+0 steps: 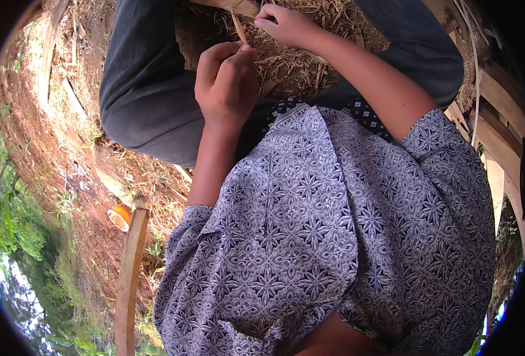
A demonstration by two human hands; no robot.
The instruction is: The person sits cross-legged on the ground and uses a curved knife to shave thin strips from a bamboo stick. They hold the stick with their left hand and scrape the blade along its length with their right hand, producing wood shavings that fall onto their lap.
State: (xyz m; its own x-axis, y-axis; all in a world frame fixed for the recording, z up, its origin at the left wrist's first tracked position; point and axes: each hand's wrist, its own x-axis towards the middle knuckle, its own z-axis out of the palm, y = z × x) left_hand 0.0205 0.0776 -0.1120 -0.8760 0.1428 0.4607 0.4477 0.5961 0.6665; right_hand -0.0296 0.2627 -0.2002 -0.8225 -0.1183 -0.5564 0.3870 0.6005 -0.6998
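My left hand (225, 83) is closed, with the thumb and forefinger pinching a thin, pale strip of wood or bamboo (238, 27). The strip points up and away from me, toward the top edge of the view. My right hand (287, 26) is just to the right of it, fingers curled in; what they hold, if anything, I cannot make out. Beyond both hands, a broader light piece of wood (230, 5) runs along the top edge, partly cut off. Its end comes close to my right fingers.
Shavings (301, 68) litter the ground between my bent legs in dark trousers (147, 89). Curved wooden slats (502, 142) are stacked at the right. On the left, a long wooden piece (131, 279) lies near an orange cup-like object (120, 216) on reddish soil.
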